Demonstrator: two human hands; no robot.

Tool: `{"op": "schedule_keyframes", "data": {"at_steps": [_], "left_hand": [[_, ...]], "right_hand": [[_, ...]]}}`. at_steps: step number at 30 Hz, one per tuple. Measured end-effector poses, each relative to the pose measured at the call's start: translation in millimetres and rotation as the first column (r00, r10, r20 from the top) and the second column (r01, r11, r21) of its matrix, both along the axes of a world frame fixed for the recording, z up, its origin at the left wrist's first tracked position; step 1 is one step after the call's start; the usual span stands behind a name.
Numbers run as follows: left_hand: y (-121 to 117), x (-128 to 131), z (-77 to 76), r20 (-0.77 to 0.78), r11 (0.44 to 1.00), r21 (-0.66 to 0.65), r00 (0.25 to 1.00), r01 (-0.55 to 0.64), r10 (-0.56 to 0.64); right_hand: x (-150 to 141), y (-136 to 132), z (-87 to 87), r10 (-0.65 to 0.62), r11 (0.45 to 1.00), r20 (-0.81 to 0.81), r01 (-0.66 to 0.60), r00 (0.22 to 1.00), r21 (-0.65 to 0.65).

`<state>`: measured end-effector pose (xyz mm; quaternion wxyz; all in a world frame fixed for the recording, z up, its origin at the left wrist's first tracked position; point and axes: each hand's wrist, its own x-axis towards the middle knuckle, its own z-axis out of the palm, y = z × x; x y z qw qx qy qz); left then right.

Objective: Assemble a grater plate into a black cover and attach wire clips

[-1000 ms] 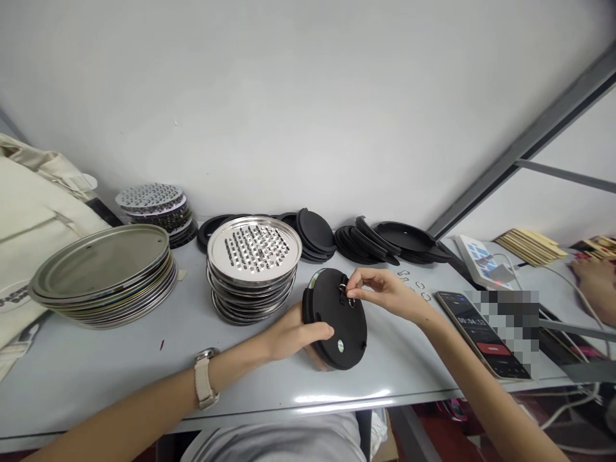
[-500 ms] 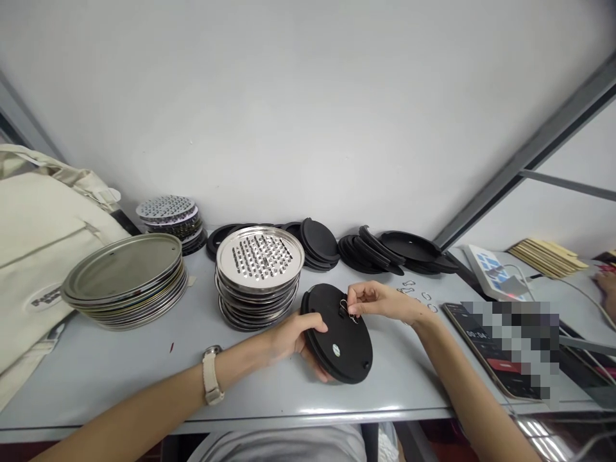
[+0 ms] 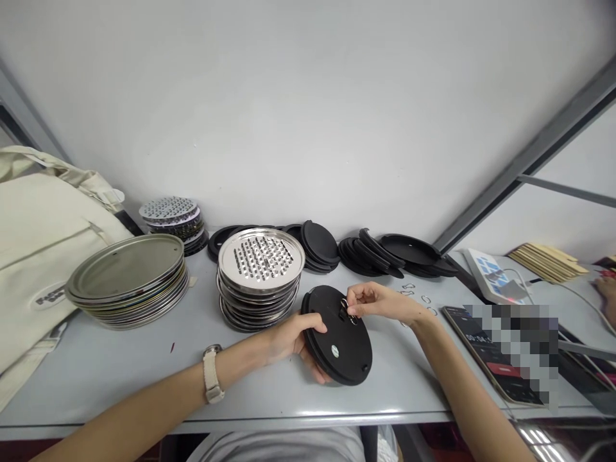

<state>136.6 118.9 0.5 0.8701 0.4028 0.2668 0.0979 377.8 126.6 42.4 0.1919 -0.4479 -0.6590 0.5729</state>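
Observation:
My left hand grips a black round disc by its left edge, thumb on the face and fingers underneath. The disc is tilted up above the table and looks two layers thick. A small pale sticker shows on its face, and a small black knob sits near the lower edge. At the upper part of the disc, my right hand pinches a small metal ring with thumb and forefinger. The ring touches a small black loop there; whether it passes through, I cannot tell.
Left of the disc stands a stack of round metal grater plates. Further left are a stack of larger trays and a cream bag. Black discs line the wall. Small metal clips and a phone lie right.
My right fingers have shifted the metal ring slightly at the black loop. The disc and my left hand stay almost in place.

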Motion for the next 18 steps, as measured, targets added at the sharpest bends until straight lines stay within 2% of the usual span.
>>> {"op": "schedule_keyframes", "data": {"at_steps": [8,18], "left_hand": [[1.0,-0.3,-1.4,0.020,1.000,-0.004,1.000,0.018,-0.018],[2.6,-0.9,-5.1,0.062,0.998,0.008,0.996,0.057,-0.057]], "right_hand": [[1.5,2.4,-2.9,-0.010,1.000,-0.020,0.010,1.000,-0.006],[6.5,4.0,-7.3,-0.030,0.996,-0.017,0.032,0.999,0.081]]}}
